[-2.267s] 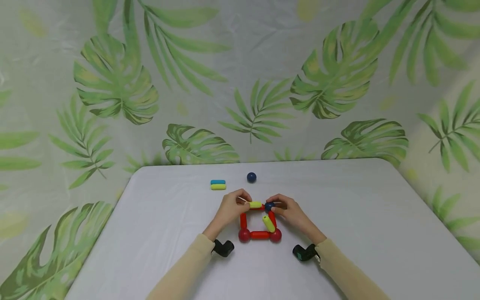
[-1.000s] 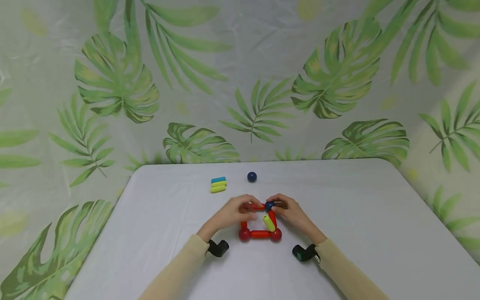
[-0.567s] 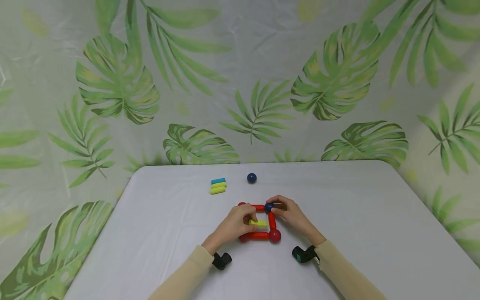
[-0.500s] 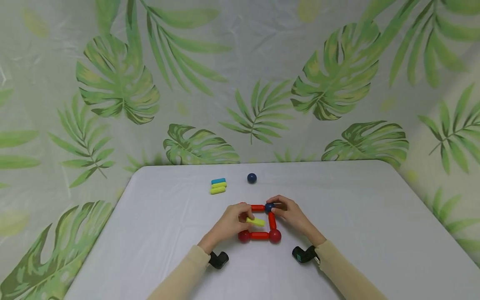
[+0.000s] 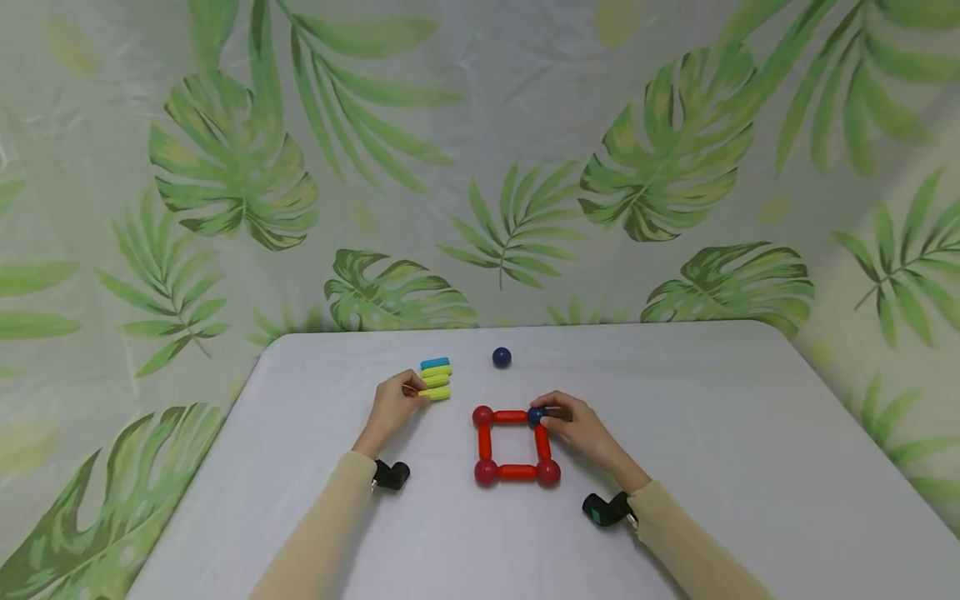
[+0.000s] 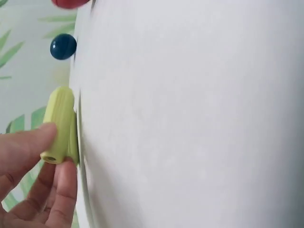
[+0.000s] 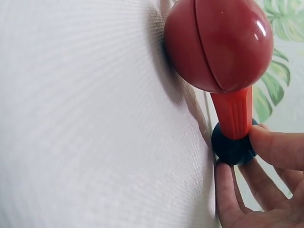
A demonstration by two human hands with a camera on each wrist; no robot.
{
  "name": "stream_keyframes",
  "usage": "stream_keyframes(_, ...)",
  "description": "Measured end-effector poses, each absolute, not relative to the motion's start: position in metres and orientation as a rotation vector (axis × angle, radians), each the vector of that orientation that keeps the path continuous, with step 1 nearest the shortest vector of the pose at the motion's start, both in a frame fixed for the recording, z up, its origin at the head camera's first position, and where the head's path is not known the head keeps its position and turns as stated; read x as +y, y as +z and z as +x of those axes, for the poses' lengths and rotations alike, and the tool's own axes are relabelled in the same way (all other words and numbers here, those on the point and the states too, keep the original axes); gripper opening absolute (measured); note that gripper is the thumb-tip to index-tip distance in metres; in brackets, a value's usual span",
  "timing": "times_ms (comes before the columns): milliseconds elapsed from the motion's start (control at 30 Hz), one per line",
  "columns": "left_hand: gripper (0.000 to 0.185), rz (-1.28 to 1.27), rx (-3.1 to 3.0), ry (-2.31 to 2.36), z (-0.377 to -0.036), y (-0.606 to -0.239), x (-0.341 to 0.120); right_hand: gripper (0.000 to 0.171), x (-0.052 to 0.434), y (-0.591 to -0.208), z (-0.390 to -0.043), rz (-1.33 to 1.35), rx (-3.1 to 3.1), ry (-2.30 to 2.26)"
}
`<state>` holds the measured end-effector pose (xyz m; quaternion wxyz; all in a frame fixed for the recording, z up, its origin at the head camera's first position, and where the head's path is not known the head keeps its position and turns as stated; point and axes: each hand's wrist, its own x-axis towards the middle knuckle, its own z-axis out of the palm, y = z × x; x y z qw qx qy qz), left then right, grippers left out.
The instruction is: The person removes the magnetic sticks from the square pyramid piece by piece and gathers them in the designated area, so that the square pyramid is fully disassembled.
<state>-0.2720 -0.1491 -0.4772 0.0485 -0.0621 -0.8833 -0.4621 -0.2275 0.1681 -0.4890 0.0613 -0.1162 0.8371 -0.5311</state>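
The left hand point(image 5: 392, 407) is pinching a yellow stick point(image 5: 437, 392) between its thumb and fingers point(image 6: 28, 142). That stick is lying at the near end of a little row of sticks point(image 5: 436, 378) on the white table point(image 5: 675, 433), touching the next yellow one, with a blue stick point(image 5: 435, 363) at the far end of the row. The right hand point(image 5: 581, 429) is pinching a dark blue ball point(image 5: 536, 415) with its fingertips point(image 7: 278, 147). This ball is sitting at the far right corner of a red square point(image 5: 515, 444) made of red sticks and red balls, lying flat on the table between the two hands. In the right wrist view, a red stick point(image 7: 233, 113) is joining the dark blue ball to a big red ball point(image 7: 218, 42). Another dark blue ball point(image 5: 502, 357) is sitting alone farther back on the table, just beside the row of sticks.
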Motion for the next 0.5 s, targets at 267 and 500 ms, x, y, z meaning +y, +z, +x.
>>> stream_keyframes(267,0.015,-0.2,-2.759,-1.306,-0.295,-0.479,-0.156,0.024,0.166,-0.491,-0.228,-0.308,2.543,-1.598)
stream_keyframes(500,0.019,-0.25,-2.745,-1.268,-0.295,-0.476,-0.152,0.025,0.166,-0.489,-0.227,-0.329,2.542,-1.598)
